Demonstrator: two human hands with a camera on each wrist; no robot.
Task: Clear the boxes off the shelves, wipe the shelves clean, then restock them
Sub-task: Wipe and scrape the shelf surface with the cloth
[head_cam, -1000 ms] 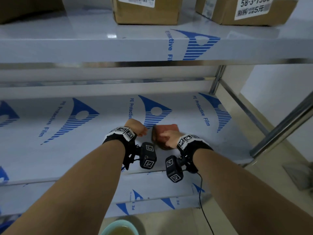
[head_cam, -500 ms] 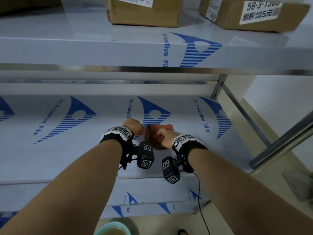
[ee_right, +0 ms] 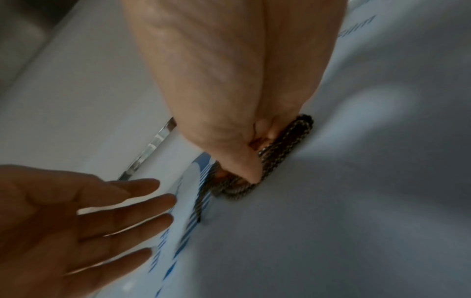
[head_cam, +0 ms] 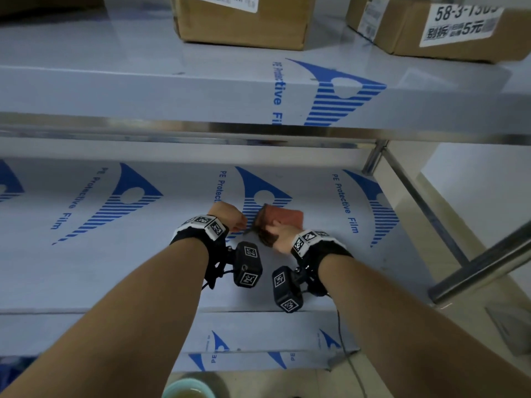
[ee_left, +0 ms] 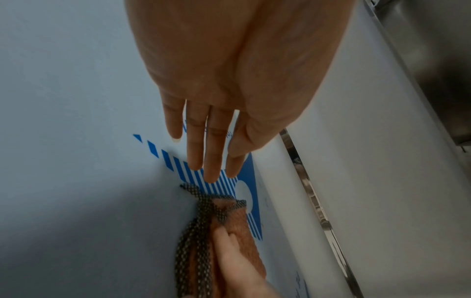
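Note:
A reddish-brown cleaning cloth (head_cam: 283, 218) with a dark mesh side lies on the lower shelf (head_cam: 86, 268), which is covered in blue-printed protective film. My right hand (head_cam: 280, 235) grips the cloth's near edge; in the right wrist view the thumb and fingers (ee_right: 244, 161) pinch the cloth (ee_right: 280, 153) against the shelf. My left hand (head_cam: 227, 216) sits just left of it, open, its fingers (ee_left: 211, 153) straight and short of the cloth's mesh corner (ee_left: 193, 190). Two cardboard boxes (head_cam: 241, 21) (head_cam: 431, 27) stand on the upper shelf (head_cam: 115, 90).
A steel upright (head_cam: 482, 262) and a crossbar frame the shelf's right end, with floor and wall beyond. A pale green bowl (head_cam: 186, 390) holding yellowish liquid sits on the floor below the shelf's front edge. A thin cable hangs from my right wrist.
Both hands closed in on the cloth half a second ago. Now the left hand has drawn slightly left of it with fingers straight, and the right hand still grips the cloth.

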